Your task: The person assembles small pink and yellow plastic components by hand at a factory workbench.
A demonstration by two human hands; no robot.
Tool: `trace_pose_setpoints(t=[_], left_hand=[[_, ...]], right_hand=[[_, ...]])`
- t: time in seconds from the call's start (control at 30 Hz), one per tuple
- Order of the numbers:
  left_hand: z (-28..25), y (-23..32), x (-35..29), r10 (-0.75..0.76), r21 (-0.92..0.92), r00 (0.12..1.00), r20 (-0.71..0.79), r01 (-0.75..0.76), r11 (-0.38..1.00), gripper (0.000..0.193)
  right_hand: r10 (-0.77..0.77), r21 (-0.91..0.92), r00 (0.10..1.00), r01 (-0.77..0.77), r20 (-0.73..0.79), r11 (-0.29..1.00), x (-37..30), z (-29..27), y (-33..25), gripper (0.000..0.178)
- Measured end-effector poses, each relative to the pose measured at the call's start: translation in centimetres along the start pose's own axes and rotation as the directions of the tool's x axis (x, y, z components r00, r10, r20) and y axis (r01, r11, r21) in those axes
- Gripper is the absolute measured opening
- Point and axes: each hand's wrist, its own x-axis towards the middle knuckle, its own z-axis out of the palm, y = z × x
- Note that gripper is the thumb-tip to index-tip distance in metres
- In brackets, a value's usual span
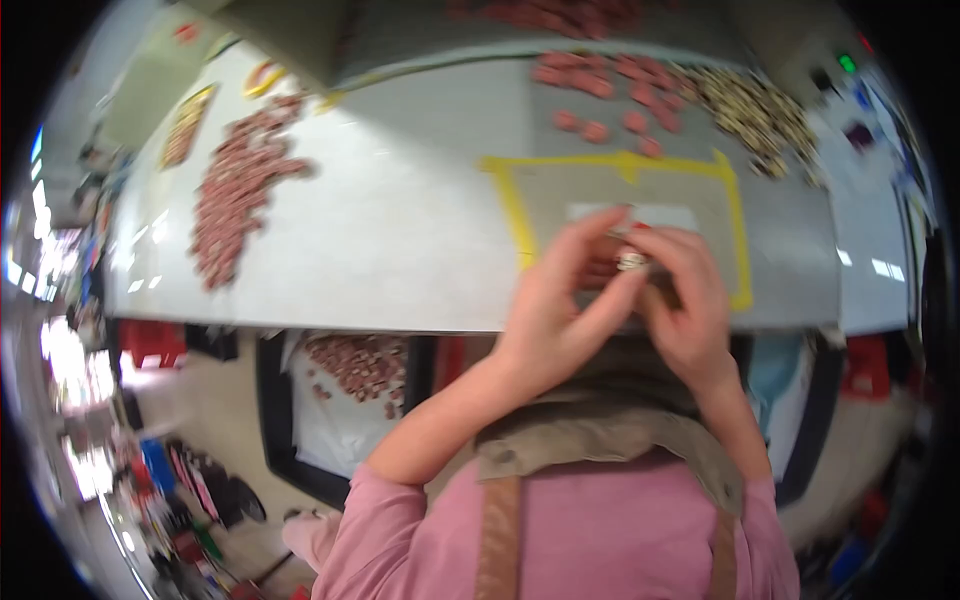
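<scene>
My left hand and my right hand meet over the near part of the worktable. Between their fingertips is a small whitish piece with dark marks, too blurred to name further. A bit of red shows at the right fingertips; whether it belongs to the same piece I cannot tell. Both hands have their fingers curled inward, and the palms are partly hidden. Beneath them lies a pale rectangular sheet inside a yellow tape outline on the grey mat.
Small reddish pieces form a long heap at left, beside a yellow-edged strip and a tape roll. Pink-red pieces and cream-and-dark pieces lie at the far right. Below the table edge, a black-rimmed tray holds more pieces.
</scene>
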Motion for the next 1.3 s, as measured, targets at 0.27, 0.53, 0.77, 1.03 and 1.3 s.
trace_pose_setpoints(t=[0.27, 0.53, 0.77, 1.03, 1.3], left_hand=[[-13.7, 3.1, 5.3, 0.477, 0.971, 0.877, 0.057, -0.159, 0.176, 0.018], [-27.8, 3.3, 9.1, 0.485, 0.981, 0.864, 0.135, -0.047, -0.189, 0.039], [-2.4, 13.4, 3.7, 0.396, 0.438, 0.74, 0.544, -0.653, 0.617, 0.035], [2.9, 19.2, 1.4, 0.485, -0.048, 0.596, 0.64, -0.598, 0.8, 0.033], [2.6, 19.4, 1.8, 0.538, -0.249, 0.617, 0.575, -0.494, 0.833, 0.02]], right_hand=[[-0.038, 0.032, 0.999, 0.038, -0.025, 0.999, -0.4, -1.2, -1.0, 0.034], [-0.014, 0.301, 0.997, 0.037, -0.081, 0.953, 1.1, -3.6, 1.0, 0.026], [0.36, 0.378, 0.904, -0.258, -0.23, 0.889, -2.5, -7.8, 1.3, 0.016], [0.368, 0.335, 0.905, -0.286, -0.214, 0.898, -3.1, -7.3, 0.2, 0.013], [0.343, 0.32, 0.916, -0.267, -0.21, 0.909, -2.8, -7.5, 1.1, 0.013]])
